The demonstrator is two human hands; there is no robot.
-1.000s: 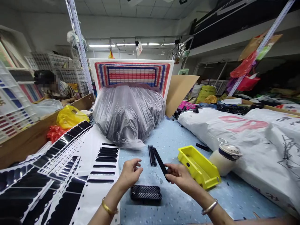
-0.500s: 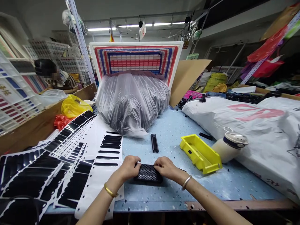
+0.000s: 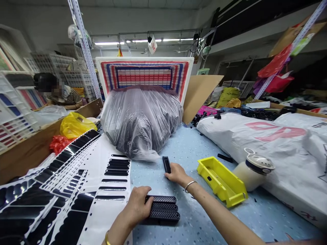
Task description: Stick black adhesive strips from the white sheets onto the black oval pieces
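My left hand [image 3: 139, 203] is closed on the left end of several black textured strips [image 3: 165, 207], which lie side by side in a block on the blue speckled table [image 3: 189, 217]. Farther up the table, my right hand [image 3: 178, 174] pinches the near end of a narrow black ridged bar [image 3: 166, 164]. White sheets with black oblong stickers [image 3: 114, 180] spread out to the left of my left hand. Right of my right arm stands a yellow open bin [image 3: 222, 182].
A large clear plastic bag of dark items [image 3: 143, 119] sits at the back, before a tilted crate with a striped lining [image 3: 145, 64]. A cream bottle [image 3: 251, 172] and a big white sack [image 3: 270, 136] are on the right. A person [image 3: 58, 90] sits at far left.
My right hand has left the textured block and moved forward to the ridged bar, now in its fingers. The textured strips show as separate rows, my left hand still on them. My view has shifted slightly.
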